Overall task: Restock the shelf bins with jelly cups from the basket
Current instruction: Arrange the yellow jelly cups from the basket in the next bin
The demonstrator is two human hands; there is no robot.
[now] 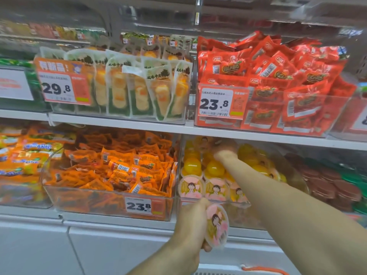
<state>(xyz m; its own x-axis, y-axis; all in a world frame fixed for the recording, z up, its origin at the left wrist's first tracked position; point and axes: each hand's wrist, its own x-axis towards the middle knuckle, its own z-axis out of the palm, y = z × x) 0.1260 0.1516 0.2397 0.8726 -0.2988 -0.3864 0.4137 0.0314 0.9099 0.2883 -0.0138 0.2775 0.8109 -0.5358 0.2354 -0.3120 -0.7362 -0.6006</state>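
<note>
Shelf bin (297, 175) holds jelly cups (191, 188); left hand (190, 225) grips one cup (216, 225).

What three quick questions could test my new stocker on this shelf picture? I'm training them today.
1. True or false: the left hand holds a jelly cup in front of the shelf.
2. Where does the right hand reach?
A. the red packets' bin
B. the back of the jelly cup bin
C. the orange packets' bin
3. Fill in: the price tag on the orange packets' bin reads ____.

Key: 1 true; 2 B; 3 23.8
</note>
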